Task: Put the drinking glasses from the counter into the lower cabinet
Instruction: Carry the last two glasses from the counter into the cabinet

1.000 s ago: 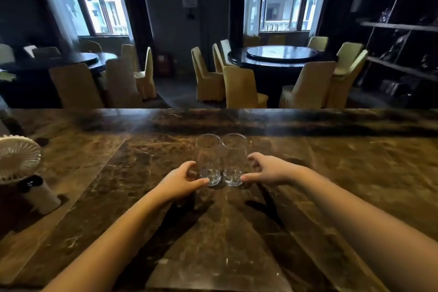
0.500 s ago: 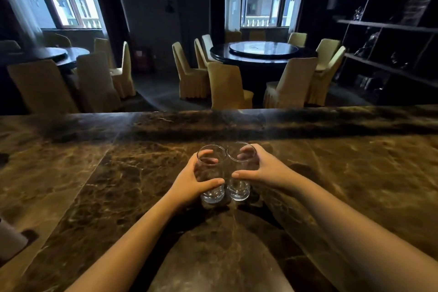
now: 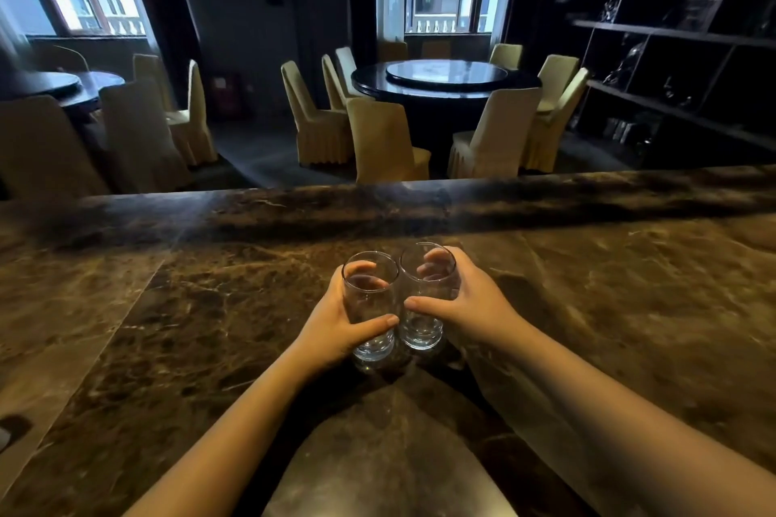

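Two clear, empty drinking glasses stand side by side, touching, in the middle of the dark marble counter [image 3: 609, 290]. My left hand [image 3: 331, 325] is wrapped around the left glass [image 3: 368, 298], thumb across its front. My right hand [image 3: 470, 306] grips the right glass [image 3: 424, 327], fingers behind it and thumb in front. Both glasses are upright; whether their bases touch the counter I cannot tell. The lower cabinet is out of view.
Beyond the counter's far edge lie a round dining table [image 3: 445, 76] ringed by yellow-covered chairs [image 3: 386, 143] and a second table [image 3: 63, 82] at the left. Dark shelving [image 3: 680, 34] fills the right wall. A small white object [image 3: 3, 437] shows at the left edge.
My two hands closed around the glasses, one each, from resting at their bases. The view swung right, so the white fan at the left left the frame.
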